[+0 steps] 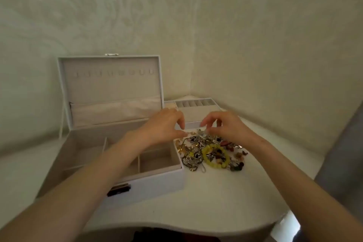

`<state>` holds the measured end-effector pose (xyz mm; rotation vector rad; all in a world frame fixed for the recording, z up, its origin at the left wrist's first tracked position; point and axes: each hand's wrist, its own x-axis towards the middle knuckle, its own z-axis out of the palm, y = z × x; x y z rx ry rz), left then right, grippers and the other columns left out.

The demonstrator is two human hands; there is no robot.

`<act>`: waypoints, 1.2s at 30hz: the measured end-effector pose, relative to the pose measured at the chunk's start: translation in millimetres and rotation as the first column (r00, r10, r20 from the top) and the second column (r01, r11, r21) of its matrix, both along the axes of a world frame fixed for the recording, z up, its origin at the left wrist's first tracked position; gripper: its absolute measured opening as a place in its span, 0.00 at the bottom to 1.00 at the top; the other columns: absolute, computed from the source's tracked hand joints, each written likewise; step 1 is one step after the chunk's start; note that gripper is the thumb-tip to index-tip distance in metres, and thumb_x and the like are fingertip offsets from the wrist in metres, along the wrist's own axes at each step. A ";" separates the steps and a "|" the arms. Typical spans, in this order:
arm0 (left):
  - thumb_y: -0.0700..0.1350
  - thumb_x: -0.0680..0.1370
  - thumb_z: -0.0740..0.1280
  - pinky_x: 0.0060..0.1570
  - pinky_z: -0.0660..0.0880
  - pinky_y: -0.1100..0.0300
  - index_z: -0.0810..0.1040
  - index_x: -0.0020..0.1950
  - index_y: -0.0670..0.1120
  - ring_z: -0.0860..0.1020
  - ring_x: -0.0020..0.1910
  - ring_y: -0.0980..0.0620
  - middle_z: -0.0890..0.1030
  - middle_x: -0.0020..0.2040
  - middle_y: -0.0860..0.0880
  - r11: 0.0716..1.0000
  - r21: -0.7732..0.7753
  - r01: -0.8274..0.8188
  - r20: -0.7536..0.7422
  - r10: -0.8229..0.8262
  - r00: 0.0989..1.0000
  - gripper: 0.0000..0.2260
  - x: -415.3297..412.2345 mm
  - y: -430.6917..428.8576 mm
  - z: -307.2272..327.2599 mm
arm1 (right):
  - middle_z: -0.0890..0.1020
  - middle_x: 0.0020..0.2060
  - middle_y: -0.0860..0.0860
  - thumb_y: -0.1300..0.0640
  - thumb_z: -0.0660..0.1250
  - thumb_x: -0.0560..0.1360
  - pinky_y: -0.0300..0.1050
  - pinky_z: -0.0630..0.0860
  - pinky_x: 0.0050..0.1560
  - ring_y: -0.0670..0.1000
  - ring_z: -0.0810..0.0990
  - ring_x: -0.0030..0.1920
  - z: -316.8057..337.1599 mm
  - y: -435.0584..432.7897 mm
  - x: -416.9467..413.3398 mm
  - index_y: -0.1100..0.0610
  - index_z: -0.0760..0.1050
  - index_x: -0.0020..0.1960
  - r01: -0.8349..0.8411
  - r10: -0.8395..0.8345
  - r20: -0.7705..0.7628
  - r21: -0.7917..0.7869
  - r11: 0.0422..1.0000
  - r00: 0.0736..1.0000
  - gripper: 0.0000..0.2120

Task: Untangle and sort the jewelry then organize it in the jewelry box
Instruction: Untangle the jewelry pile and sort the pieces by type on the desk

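A tangled pile of jewelry [198,149] lies on the white table [216,198], right of the open white jewelry box [157,182]. A yellow bead bracelet [208,160] sits in the pile among dark chains and reddish beads. My left hand [167,125] reaches over the box's right end, thumb and fingertips at the pile's far edge. My right hand [225,125] hovers opposite it, fingers curled over the same spot. Both seem to pinch a silvery piece [198,133] at the top of the pile, but blur hides the contact.
The box lid [110,88] stands upright with a row of hooks and a fabric pocket. A removable tray [196,107] with ring rolls sits behind the pile near the wall corner. The table's curved front edge is close to me; a grey surface lies far right.
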<state>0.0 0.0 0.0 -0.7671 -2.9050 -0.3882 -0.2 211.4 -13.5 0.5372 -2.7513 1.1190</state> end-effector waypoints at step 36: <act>0.40 0.75 0.69 0.48 0.78 0.57 0.76 0.44 0.48 0.82 0.41 0.55 0.84 0.39 0.49 0.786 0.618 0.018 0.206 -0.184 0.961 0.04 3.6 13.4 -11.5 | 0.81 0.33 0.47 0.67 0.71 0.72 0.33 0.73 0.35 0.45 0.76 0.33 17.0 -10.5 3.8 0.59 0.78 0.44 -0.228 0.277 0.081 -0.377 0.898 0.957 0.05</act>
